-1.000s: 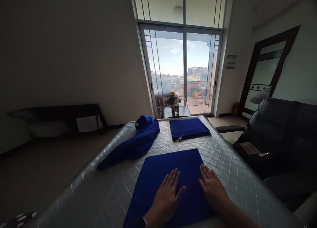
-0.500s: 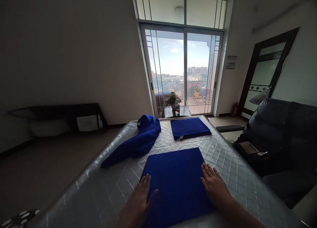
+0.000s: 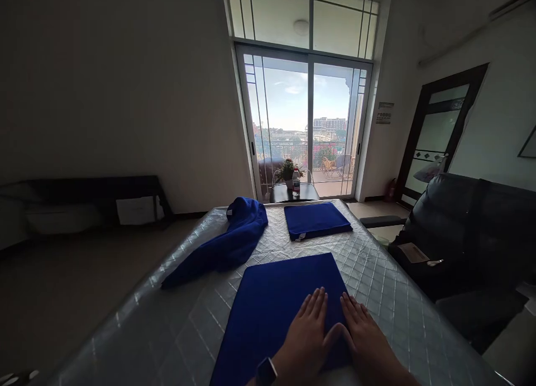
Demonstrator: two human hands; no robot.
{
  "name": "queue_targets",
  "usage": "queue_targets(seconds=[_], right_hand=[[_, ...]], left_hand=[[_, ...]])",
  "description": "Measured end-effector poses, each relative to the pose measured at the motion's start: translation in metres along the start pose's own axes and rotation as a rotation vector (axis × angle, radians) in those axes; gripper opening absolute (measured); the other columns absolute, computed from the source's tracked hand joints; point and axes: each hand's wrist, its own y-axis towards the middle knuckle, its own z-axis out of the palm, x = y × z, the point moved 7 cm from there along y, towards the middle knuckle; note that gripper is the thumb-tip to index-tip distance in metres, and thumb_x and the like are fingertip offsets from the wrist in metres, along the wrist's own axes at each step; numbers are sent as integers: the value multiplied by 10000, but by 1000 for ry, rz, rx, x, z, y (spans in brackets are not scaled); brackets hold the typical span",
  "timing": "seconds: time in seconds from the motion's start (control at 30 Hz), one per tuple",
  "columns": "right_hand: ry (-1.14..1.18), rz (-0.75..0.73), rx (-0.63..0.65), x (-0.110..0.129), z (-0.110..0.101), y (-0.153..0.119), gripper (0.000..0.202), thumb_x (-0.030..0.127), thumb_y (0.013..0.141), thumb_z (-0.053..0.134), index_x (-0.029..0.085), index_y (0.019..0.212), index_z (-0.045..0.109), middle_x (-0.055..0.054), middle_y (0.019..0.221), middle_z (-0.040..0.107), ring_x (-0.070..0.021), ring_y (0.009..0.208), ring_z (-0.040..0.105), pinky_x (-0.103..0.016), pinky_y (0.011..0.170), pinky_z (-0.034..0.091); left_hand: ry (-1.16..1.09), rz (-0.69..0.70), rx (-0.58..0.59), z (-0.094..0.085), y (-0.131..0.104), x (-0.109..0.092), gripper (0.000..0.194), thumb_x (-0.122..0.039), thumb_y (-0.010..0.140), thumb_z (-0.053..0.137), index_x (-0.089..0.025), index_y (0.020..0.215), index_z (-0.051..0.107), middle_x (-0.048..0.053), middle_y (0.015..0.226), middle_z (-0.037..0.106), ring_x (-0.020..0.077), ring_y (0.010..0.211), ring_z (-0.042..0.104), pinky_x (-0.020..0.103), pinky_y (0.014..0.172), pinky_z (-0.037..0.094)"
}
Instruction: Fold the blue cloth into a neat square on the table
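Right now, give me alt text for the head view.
The left hand and right hand rest with thumbs together on a flat blue cloth, the right along its edge, on a quilted silver surface. Beyond lie a folded blue cloth and a crumpled one, before glass doors.

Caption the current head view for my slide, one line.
Left hand on a flat blue cloth, right hand at its right edge; folded blue cloth and crumpled blue cloth lie beyond.

The flat rectangular folded cloth (image 3: 268,302) is plain deep blue; the broad shiny cover (image 3: 176,324) is silver-grey, diamond-patterned.
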Motion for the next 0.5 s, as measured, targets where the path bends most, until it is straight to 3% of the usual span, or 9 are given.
queue_targets(seconds=[0.1, 0.23, 0.37, 0.5], right_hand=[[-1, -54, -28, -3, 4, 1, 555, 449, 1022, 310, 264, 1545, 305, -49, 1622, 309, -249, 1508, 281, -490, 1225, 322], [26, -38, -15, -6, 5, 1, 590, 521, 1012, 320, 264, 1543, 314, -52, 1621, 310, -261, 1507, 280, -495, 1227, 318], [49, 14, 14, -4, 0, 1, 642, 558, 1007, 309, 220, 1552, 283, -61, 1630, 290, -262, 1516, 257, -502, 1244, 283], [60, 36, 57, 0, -4, 0, 662, 566, 1010, 273, 195, 1557, 244, -53, 1645, 242, -247, 1529, 216, -485, 1261, 243]], left_hand=[[-38, 75, -30, 15, 23, -22, 688, -570, 998, 289, -187, 1569, 295, 99, 1630, 278, 237, 1520, 202, 445, 1270, 273], [-28, 62, -79, 20, 21, -11, 661, -552, 999, 320, -214, 1568, 294, 84, 1617, 313, 245, 1512, 238, 466, 1254, 312], [66, -3, -99, 15, -13, 27, 683, -599, 982, 354, -237, 1558, 298, 74, 1604, 326, 266, 1489, 311, 488, 1221, 362], [231, -141, -148, 8, -67, 85, 638, -612, 980, 351, -321, 1542, 267, 3, 1591, 337, 232, 1456, 384, 443, 1176, 422]])
